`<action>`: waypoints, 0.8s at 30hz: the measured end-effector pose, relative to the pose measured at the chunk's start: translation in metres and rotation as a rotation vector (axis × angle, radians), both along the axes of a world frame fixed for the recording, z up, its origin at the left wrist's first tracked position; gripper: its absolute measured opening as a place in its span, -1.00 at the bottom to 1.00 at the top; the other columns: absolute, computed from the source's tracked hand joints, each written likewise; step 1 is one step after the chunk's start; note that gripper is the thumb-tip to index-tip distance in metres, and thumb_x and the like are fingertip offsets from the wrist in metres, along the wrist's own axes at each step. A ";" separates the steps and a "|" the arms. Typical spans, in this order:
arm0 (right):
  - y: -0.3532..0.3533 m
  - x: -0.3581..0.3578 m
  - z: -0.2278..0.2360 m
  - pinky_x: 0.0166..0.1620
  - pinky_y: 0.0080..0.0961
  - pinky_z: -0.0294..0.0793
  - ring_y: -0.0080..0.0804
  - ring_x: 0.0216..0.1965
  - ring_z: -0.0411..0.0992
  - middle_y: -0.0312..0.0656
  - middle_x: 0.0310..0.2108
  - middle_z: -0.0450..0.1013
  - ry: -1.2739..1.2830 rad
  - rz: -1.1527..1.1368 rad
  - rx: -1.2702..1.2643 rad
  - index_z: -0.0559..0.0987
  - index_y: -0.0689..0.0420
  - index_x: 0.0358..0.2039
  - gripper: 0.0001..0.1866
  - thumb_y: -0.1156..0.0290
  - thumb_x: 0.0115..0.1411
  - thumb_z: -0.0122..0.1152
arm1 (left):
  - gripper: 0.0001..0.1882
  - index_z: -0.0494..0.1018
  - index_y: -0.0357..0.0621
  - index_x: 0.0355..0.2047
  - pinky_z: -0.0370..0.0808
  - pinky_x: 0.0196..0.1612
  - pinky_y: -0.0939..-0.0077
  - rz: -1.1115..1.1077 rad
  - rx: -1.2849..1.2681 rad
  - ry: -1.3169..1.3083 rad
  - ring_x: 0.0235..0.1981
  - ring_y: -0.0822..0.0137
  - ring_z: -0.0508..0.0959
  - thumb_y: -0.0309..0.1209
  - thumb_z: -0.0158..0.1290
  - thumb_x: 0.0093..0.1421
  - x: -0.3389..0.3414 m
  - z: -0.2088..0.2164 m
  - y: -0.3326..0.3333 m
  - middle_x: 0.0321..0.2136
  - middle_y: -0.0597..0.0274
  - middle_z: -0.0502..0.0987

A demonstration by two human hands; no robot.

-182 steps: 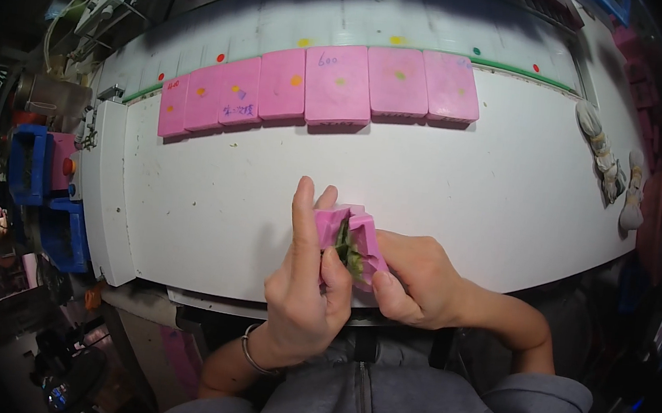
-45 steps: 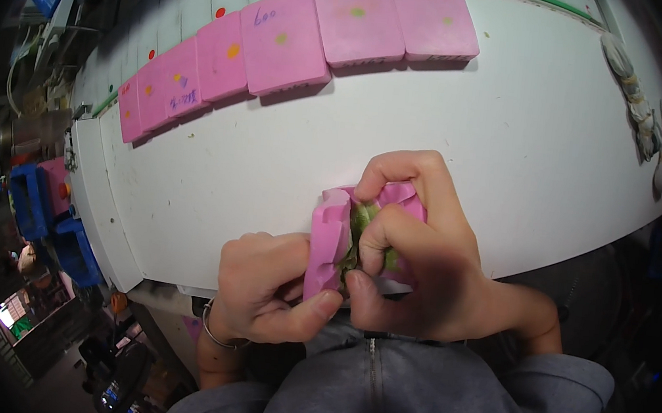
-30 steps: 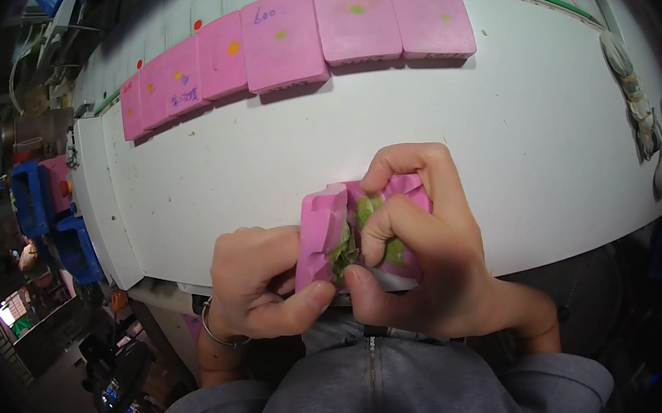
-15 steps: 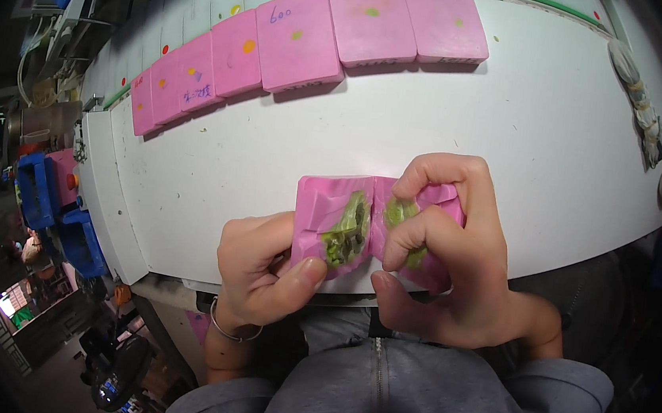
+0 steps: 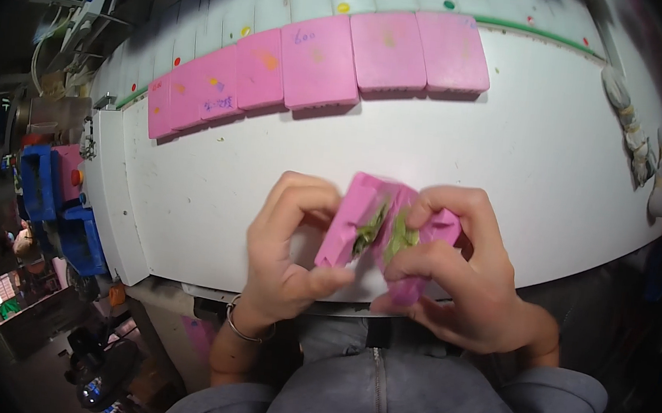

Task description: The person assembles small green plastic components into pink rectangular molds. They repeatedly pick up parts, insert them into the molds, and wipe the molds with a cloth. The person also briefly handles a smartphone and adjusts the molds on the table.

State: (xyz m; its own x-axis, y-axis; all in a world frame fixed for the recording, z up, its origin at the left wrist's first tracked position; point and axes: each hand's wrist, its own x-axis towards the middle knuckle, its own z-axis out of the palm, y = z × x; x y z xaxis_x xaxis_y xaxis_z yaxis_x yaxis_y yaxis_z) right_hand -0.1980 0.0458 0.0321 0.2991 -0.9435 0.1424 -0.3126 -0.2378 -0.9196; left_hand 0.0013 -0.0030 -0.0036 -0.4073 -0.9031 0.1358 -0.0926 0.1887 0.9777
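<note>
Held over the near edge of the white tabletop (image 5: 511,160), just above the lap: a pink two-part mould (image 5: 380,231), its halves hinged apart in a narrow V with the seam running near to far. Left hand (image 5: 288,242) clamped on the left half (image 5: 349,228), thumb underneath, fingers (image 5: 304,196) curled over the top edge. Right hand (image 5: 459,286) clamped on the right half (image 5: 427,247), fingertips bent over its far rim. Wedged in the gap between the halves, equally near both hands: a green moulded piece (image 5: 396,237), long axis along the seam. Farther off, toward the far edge, a row of closed pink moulds (image 5: 320,66) side by side. At the right edge, a string of pale small castings (image 5: 640,137).
</note>
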 end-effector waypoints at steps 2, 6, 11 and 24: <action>0.003 0.003 0.004 -0.27 -0.52 0.38 -0.38 -0.27 0.32 -0.07 -0.16 0.17 -0.053 -0.039 -0.048 0.49 0.09 -0.34 -0.65 0.44 -0.16 0.45 | -0.12 0.28 -0.33 -0.01 0.38 -0.02 0.44 -0.054 0.252 0.163 -0.09 0.27 0.44 0.15 0.23 -0.12 -0.010 0.008 0.004 -0.11 0.08 0.37; 0.013 0.025 0.003 -0.28 -0.53 0.38 -0.40 -0.30 0.33 -0.08 -0.19 0.19 -0.239 -0.168 -0.119 0.53 0.15 -0.36 -0.67 0.43 -0.16 0.46 | -0.06 0.19 -0.34 0.08 0.33 0.04 0.44 -0.215 0.417 0.224 -0.03 0.26 0.41 0.17 0.18 -0.09 -0.020 0.011 0.015 -0.02 0.06 0.36; 0.033 0.038 -0.002 -0.32 -0.50 0.43 -0.40 -0.37 0.38 -0.11 -0.25 0.39 -0.080 -0.148 -0.226 0.60 0.16 -0.32 -0.67 0.33 -0.12 0.44 | 0.07 0.25 -0.33 -0.02 0.49 -0.18 0.31 0.168 1.107 0.974 -0.31 0.21 0.50 0.49 -0.60 -0.01 -0.030 0.020 0.013 -0.37 0.12 0.41; -0.021 0.025 0.017 -0.55 -0.72 0.33 -0.55 -0.52 0.31 -0.15 -0.31 0.30 -0.255 -0.040 0.101 0.43 0.30 -0.35 -0.67 0.27 0.31 -0.19 | 0.27 -0.24 -0.36 0.26 0.50 -0.34 0.53 -0.154 0.534 0.379 -0.46 0.38 0.51 0.55 -0.51 -0.16 -0.017 0.043 0.025 -0.22 0.02 0.44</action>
State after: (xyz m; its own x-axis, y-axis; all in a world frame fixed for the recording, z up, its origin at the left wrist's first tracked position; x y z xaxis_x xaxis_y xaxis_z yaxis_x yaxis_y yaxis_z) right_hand -0.1729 0.0252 0.0494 0.2273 -0.9672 0.1132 -0.0751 -0.1333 -0.9882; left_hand -0.0161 0.0220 0.0391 -0.5491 -0.8213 -0.1548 0.2645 -0.3464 0.9000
